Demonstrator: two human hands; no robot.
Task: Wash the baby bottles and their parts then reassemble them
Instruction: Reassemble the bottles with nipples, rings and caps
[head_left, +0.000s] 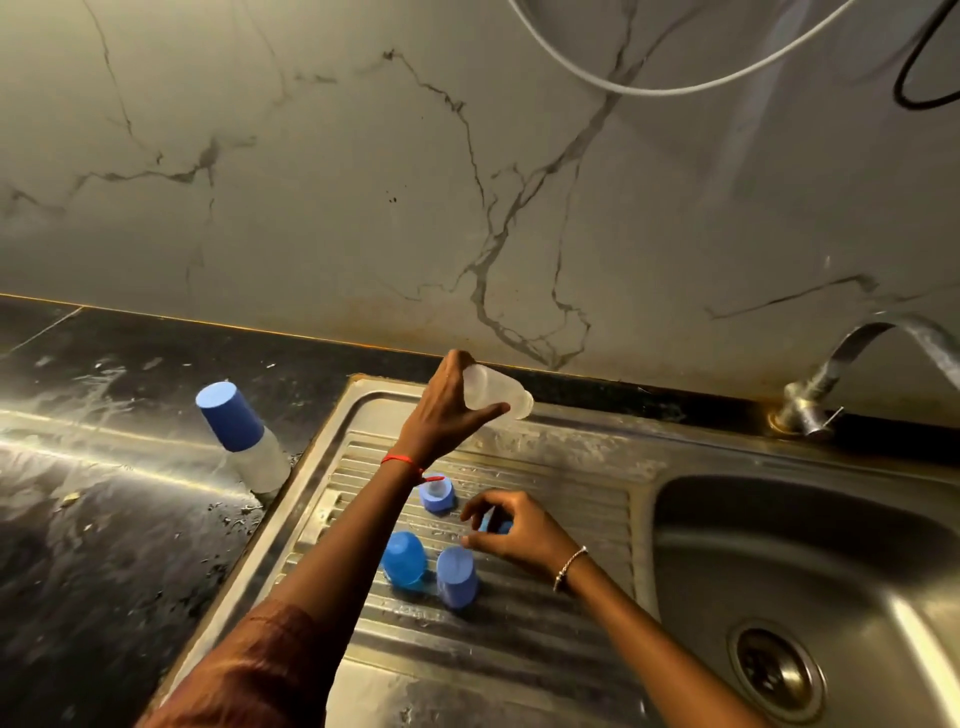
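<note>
We judge that washing is done and reassembly is in hand: the parts lie spread on the drainboard (545, 639) and no water runs from the tap (831, 379).

The left hand (441, 410) grips a clear bottle body (501, 395) by its base, fingers and thumb wrapped round it. It holds the body tipped on its side above the far edge of the drainboard, with the open mouth towards the basin (779, 545).

The right hand (514, 530) is down at the middle of the drainboard, fingers curled round a small blue part (501, 527). We cannot tell whether the part is lifted or what it is.

The next move, as we read it, is to bring that part up to the bottle mouth, which calls for turning the body upright and lining up the threads.

We count:
- Two bottles: the bare body in the left hand, and a capped bottle (249, 441) standing on the countertop (104, 519) just beside the drainboard's left edge.
- Three blue caps: one on that capped bottle, one lying cap (404, 561) on its side and one standing cap (457, 577), these two close together near the drainboard's middle.
- One blue collar (436, 496) with a clear insert, just under the left wrist.
- The one small part in the right hand.
</note>
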